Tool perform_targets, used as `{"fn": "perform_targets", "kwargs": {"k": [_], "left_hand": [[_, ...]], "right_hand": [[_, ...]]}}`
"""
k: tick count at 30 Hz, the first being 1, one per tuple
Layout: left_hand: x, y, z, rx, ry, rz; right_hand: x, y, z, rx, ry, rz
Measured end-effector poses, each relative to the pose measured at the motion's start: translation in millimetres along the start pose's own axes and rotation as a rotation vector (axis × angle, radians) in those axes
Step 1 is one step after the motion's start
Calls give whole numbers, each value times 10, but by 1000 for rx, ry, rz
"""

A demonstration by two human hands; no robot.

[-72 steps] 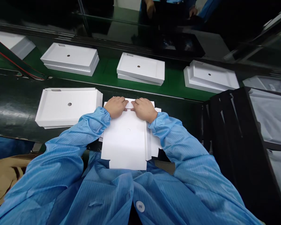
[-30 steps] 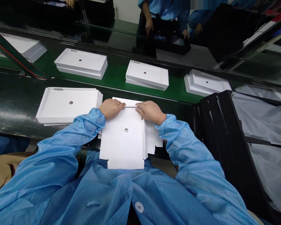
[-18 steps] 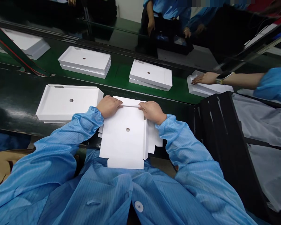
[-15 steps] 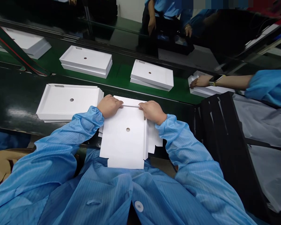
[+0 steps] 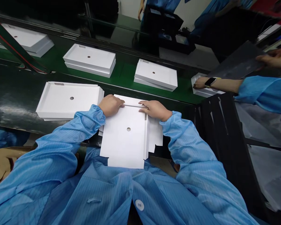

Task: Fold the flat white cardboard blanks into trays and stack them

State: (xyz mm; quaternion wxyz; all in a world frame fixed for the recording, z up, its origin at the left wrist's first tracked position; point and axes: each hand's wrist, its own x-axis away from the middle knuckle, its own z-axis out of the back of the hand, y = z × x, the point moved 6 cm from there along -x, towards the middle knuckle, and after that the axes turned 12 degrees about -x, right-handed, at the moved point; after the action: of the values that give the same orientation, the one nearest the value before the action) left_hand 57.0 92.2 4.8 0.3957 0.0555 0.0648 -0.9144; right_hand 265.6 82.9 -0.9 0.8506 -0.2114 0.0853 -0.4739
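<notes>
A white cardboard blank [image 5: 119,137] with a round hole lies in front of my body. Its right side stands folded up, and the near flap is flat. At the far end, my left hand [image 5: 111,105] pinches the left part of the folded flap. Toward the flap's right corner, my right hand [image 5: 155,110] grips the same fold between thumb and fingers. More flat white blanks [image 5: 156,134] show underneath. Beside my left hand sits a stack of formed white trays [image 5: 58,101], the top one with a hole and a slot.
White trays in stacks [image 5: 91,59] stand along the green belt [image 5: 124,70] beyond. At right, another person's hand [image 5: 201,82] touches a white tray, while a hand above holds a translucent sheet [image 5: 239,61]. A black divided box [image 5: 215,122] borders my right arm.
My right hand has slid slightly right along the fold, its thumb now lower. My left hand barely moved. A translucent sheet held by another person's hand has come into view at right.
</notes>
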Motion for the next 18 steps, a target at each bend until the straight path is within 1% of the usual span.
{"fn": "perform_targets", "kwargs": {"k": [2,3,5,7,10,13,18], "left_hand": [[-24,25,21,-6,1,-2],[-37,37,31,-18,1,-3],[-56,55,47,-49,-5,-2],[-63,68,50,-77,-30,-8],[-49,89,23,-102,-108,-29],[-29,87,2,-118,-161,-16],[-18,70,-7,-98,-139,8]], "right_hand": [[-11,91,16,-76,12,-66],[-15,111,19,-82,18,-76],[-16,88,16,-34,27,-48],[-8,16,-2,68,15,1],[6,-88,-47,232,-43,47],[7,-136,-57,324,-65,73],[10,-151,-53,347,-67,126]]}}
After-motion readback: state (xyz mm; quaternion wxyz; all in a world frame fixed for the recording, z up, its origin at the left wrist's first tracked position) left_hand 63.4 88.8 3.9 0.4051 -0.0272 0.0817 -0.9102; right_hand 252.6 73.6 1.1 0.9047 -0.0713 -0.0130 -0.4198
